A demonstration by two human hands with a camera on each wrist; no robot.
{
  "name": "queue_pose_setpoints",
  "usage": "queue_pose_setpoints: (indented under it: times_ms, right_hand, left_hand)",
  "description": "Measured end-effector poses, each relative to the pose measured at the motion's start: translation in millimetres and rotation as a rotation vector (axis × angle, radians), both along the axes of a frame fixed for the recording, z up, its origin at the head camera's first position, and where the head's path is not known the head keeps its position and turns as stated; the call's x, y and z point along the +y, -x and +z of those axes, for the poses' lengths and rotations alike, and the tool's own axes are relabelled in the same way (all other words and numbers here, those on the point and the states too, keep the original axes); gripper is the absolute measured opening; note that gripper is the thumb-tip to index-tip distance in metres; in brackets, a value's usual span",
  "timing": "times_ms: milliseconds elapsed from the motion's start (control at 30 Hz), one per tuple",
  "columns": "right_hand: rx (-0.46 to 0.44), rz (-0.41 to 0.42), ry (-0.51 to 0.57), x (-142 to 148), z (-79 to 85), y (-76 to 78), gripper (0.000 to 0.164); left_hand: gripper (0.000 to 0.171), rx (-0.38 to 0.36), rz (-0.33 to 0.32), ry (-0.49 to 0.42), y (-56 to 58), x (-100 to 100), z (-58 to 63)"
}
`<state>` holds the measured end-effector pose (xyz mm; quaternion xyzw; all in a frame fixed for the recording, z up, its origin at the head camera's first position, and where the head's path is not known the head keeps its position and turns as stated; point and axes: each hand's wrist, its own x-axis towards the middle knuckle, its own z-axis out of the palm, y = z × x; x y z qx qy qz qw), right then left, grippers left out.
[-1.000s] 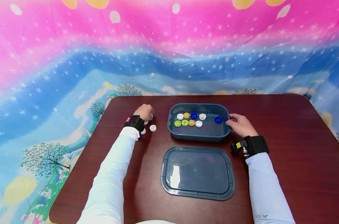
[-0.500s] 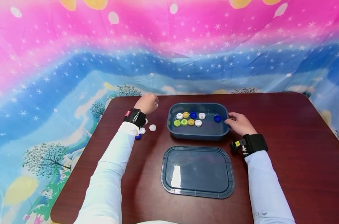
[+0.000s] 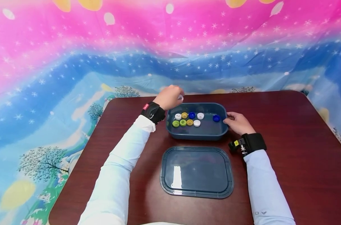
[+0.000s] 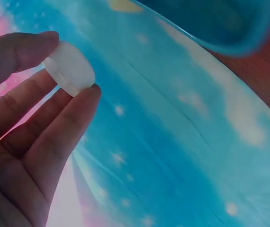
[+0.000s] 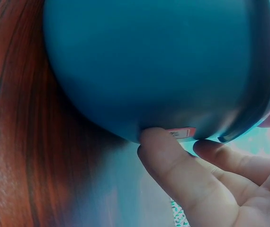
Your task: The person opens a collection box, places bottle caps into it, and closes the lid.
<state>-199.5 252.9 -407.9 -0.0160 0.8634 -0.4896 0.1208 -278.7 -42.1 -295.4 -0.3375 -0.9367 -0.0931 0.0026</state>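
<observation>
My left hand (image 3: 169, 97) is above the far left corner of a dark blue-grey plastic box (image 3: 198, 136). Between thumb and fingertips it pinches a white bottle cap (image 4: 71, 68), held clear of the box. Inside the box lie several bottle caps, in two rows at the left: white, yellow, blue and lime green, such as a green cap (image 3: 183, 122). A blue cap (image 3: 216, 118) lies apart at the right. My right hand (image 3: 239, 122) grips the box's right end, fingers against the outer wall and thumb at the rim.
A flat dark lid (image 3: 197, 172) lies on the brown table (image 3: 294, 150) in front of the box. My left sleeve (image 3: 122, 156) crosses the table's left part and hides what lies under it. A printed cloth (image 3: 170, 62) hangs behind the table.
My left hand has risen from the loose caps at the left and moved right to the box with a white cap. My right hand stays on the box's end.
</observation>
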Motion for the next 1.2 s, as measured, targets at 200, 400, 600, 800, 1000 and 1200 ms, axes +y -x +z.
queue_pose_setpoints:
  times_ms: [200, 400, 600, 800, 1000, 1200]
  right_hand:
    - [0.002, -0.001, 0.008, 0.7, 1.1, -0.5, 0.057]
    - [-0.002, -0.005, 0.005, 1.3, 0.5, 2.7, 0.056]
    - [-0.020, -0.012, 0.011, 1.0, 0.7, 3.3, 0.055]
    - [-0.025, -0.013, 0.002, 1.3, -0.6, 3.4, 0.056]
    - [-0.023, -0.026, -0.017, 0.6, -0.1, 3.0, 0.055]
    - [-0.019, -0.023, -0.004, 2.3, -0.6, 2.6, 0.055]
  left_hand:
    - [0.027, -0.046, -0.084, 0.047, -1.8, 40.3, -6.6]
    - [0.027, -0.123, -0.161, 0.079, -1.2, 73.2, -24.9]
    - [0.026, -0.184, -0.215, 0.116, 5.7, 95.3, -44.2]
    - [0.013, -0.210, -0.236, 0.145, 14.2, 108.8, -64.3]
    - [0.013, -0.237, -0.193, 0.166, 12.8, 115.5, -72.6]
    - [0.014, -0.228, -0.180, 0.206, 16.7, 119.3, -84.6]
